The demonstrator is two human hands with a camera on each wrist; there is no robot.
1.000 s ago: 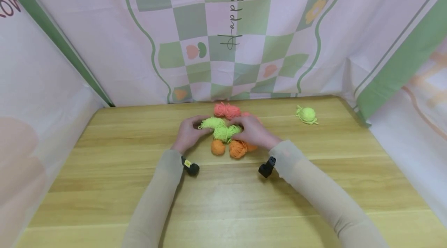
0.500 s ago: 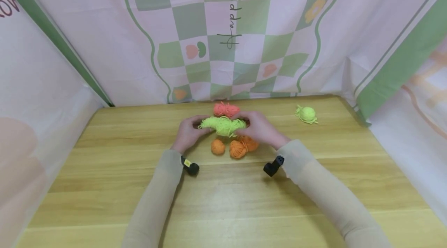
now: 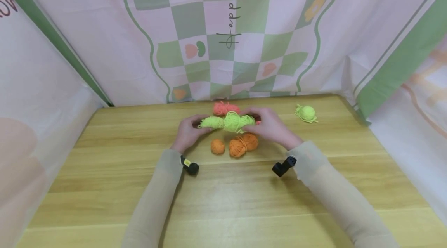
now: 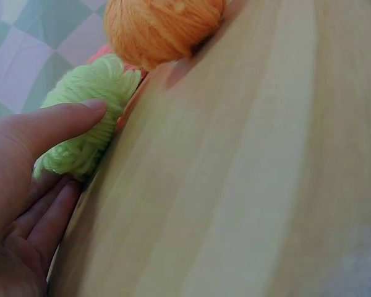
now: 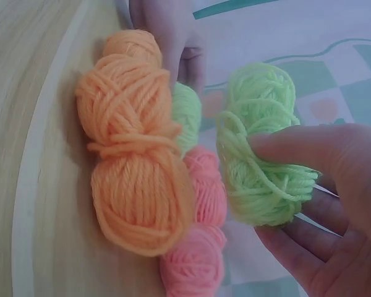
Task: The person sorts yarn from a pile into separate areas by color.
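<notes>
My left hand (image 3: 194, 127) grips one light green yarn bundle (image 3: 210, 122) on the wooden table (image 3: 223, 197); its thumb presses the bundle's side (image 4: 89, 133). My right hand (image 3: 257, 119) pinches a second green yarn bundle (image 3: 238, 120) between thumb and fingers and holds it just above the table (image 5: 260, 167). The two green bundles sit side by side, nearly touching. Below them lie a small orange ball (image 3: 217, 146) and a double orange skein (image 3: 243, 144) (image 5: 136, 161). Pink yarn (image 3: 225, 107) (image 5: 201, 229) lies behind the green bundles.
A separate green yarn ball (image 3: 306, 113) with a loose tail lies at the table's far right. A pink and green checked cloth (image 3: 223, 34) hangs as a wall behind and on both sides. Bare wood stretches from the yarn to the near edge.
My right hand has lifted its green bundle up and to the right, uncovering the orange skein. The left hand has stayed put on the other green bundle.
</notes>
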